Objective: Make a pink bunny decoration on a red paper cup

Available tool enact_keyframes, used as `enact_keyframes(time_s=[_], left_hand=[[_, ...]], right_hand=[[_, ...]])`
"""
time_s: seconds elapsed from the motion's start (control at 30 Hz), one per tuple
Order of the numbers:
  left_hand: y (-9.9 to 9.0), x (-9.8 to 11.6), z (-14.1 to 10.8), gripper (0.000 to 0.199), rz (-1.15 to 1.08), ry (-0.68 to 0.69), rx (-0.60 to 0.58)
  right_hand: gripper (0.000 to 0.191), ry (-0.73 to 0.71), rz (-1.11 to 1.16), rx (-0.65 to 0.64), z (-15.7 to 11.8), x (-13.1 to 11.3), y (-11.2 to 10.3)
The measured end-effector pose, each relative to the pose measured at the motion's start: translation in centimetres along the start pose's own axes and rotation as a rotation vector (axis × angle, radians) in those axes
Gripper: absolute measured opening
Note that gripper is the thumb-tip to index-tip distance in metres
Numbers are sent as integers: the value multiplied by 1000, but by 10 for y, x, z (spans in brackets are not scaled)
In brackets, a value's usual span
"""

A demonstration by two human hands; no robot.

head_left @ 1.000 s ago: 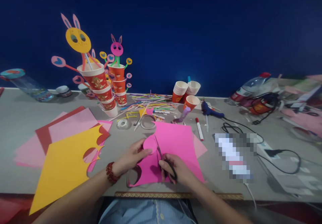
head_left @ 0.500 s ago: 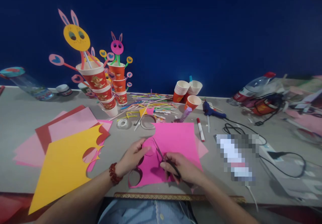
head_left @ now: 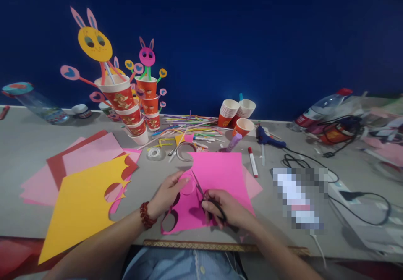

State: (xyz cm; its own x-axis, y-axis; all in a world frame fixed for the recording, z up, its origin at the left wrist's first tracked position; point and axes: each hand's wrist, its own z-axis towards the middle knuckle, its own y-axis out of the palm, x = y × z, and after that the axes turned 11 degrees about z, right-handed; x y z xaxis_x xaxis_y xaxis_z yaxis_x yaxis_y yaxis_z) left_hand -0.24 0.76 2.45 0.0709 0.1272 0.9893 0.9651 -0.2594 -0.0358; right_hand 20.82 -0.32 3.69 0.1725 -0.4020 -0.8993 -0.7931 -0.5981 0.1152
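A bright pink paper sheet [head_left: 220, 168] lies in front of me, with round holes cut along its left side. My left hand [head_left: 166, 194] pinches the sheet's left part, its thumb on a drawn circle outline [head_left: 188, 186]. In my right hand [head_left: 226, 208] are dark-handled scissors [head_left: 198, 184], their blades pointing away from me at the right edge of that circle. The lower fingers of the right hand are partly hidden behind the handles. Left of my hands lies a yellow paper sheet [head_left: 80, 208] with scalloped cut-outs.
Stacked-cup figures with a yellow rabbit face [head_left: 95, 45] stand at the back left. Behind the pink sheet are scattered straws [head_left: 192, 126], a tape roll [head_left: 155, 153] and paper cups [head_left: 228, 112]. A red marker [head_left: 252, 162], glue gun [head_left: 269, 139], cables and a bottle [head_left: 321, 110] occupy the right.
The view has shifted slightly. The scissors' handle loop shows more clearly now, while both hands stay at nearly the same spot on the pink sheet.
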Motion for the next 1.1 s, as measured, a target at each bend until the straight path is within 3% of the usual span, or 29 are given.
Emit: enact_keyframes(time_s=[0.33, 1.1], left_hand=[[2, -1, -1, 32, -102, -38, -2], [1, 1, -3, 31, -110, -25, 15]], right_hand=[[48, -4, 78, 26, 1, 3, 3], [46, -61, 89, 59, 2, 9, 7]])
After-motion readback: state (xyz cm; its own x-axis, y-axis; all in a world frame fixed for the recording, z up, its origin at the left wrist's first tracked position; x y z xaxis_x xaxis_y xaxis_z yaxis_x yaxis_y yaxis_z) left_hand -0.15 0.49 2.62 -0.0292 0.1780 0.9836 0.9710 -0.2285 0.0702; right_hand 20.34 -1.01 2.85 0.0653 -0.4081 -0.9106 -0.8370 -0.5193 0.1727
